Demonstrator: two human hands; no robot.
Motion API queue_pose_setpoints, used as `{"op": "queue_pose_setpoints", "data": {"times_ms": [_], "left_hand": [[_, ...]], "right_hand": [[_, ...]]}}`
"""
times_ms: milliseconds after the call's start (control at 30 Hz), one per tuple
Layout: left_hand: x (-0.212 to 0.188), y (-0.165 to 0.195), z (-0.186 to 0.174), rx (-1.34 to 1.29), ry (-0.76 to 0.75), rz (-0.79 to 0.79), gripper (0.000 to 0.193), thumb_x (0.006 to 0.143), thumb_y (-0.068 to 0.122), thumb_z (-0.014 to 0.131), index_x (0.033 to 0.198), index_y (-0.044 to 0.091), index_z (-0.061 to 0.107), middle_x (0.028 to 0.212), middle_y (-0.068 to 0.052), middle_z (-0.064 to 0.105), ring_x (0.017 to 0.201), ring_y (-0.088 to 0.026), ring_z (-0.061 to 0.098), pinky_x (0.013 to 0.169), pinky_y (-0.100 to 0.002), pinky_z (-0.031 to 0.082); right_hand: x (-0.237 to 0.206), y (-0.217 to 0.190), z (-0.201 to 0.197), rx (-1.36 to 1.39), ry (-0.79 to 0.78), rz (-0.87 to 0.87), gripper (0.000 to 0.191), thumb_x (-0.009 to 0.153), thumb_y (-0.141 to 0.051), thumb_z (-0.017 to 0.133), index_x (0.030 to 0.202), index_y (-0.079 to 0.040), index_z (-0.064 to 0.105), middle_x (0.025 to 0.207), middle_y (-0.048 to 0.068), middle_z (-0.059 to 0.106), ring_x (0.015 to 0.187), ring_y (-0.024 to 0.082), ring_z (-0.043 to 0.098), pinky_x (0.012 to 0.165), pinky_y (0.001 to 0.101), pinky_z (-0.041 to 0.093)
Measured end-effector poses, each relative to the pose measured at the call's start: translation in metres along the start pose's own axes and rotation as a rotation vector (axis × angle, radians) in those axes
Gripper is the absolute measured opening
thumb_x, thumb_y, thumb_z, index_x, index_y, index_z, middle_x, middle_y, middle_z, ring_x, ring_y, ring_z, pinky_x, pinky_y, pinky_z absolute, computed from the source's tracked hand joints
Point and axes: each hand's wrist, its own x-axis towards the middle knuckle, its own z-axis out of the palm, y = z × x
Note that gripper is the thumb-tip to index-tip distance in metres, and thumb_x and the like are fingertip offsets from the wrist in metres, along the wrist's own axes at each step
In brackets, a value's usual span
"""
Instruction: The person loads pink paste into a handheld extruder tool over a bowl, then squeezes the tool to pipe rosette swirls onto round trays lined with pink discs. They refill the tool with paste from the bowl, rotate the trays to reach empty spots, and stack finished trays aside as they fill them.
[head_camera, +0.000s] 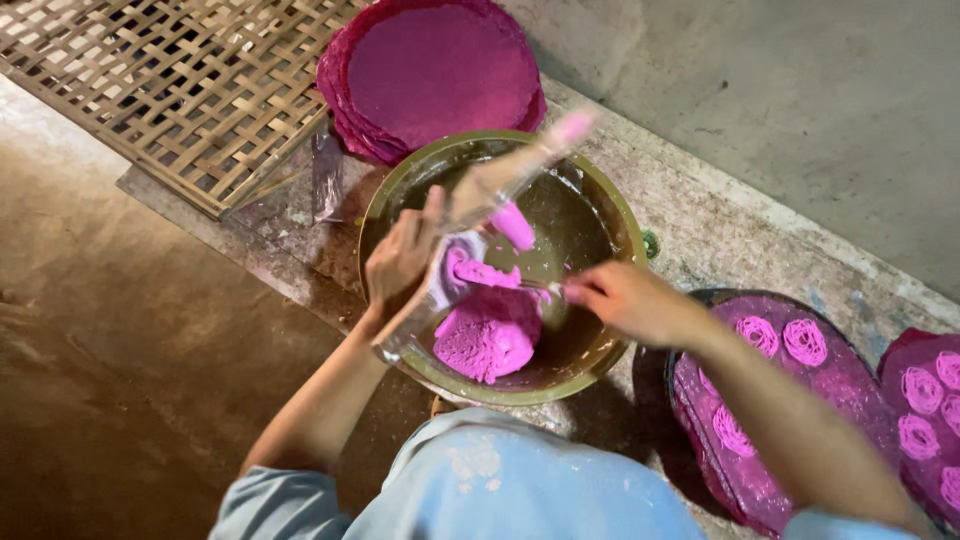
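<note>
Two hands over the green bowl (610, 215) — left hand (402, 258) gripping a piping bag (470, 215), right hand (628, 300) gripping a spoon (535, 287).

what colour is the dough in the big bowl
Bright pink dough, inside an olive-green bowl; the head view shows it clearly.

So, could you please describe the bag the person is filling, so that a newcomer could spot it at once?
Start at the round olive-green bowl holding pink dough, in the middle. Over it, the left hand grips a clear plastic cone-shaped bag, smeared with pink dough inside. It is the only see-through thing there, tilted diagonally across the bowl.
</note>
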Motion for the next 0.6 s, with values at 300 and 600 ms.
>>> {"op": "queue_pose_setpoints", "data": {"times_ms": [300,600], "left_hand": [[-0.028,0.03,-0.039,-0.42,-0.34,0.095,0.074,0.083,0.04,0.076,0.15,0.025,0.049,0.141,-0.013,0.058,0.122,-0.03,0.061,0.1,-0.048,0.051],[-0.013,0.023,-0.048,-0.221,-0.135,0.281,0.07,0.084,0.028,0.075,0.148,0.014,0.053,0.149,-0.015,0.054,0.132,-0.037,0.055,0.103,-0.048,0.05]], "right_hand": [[-0.03,-0.081,-0.025,-0.81,0.013,-0.303,0.022,0.09,-0.027,0.053,0.107,-0.019,0.066,0.086,0.009,0.07,0.081,0.031,0.073,0.064,0.0464,0.059],[-0.025,-0.107,-0.009,-0.845,0.272,-0.412,0.018,0.092,-0.016,0.054,0.1,-0.006,0.066,0.084,0.013,0.072,0.074,0.029,0.074,0.056,0.0413,0.059]]}}
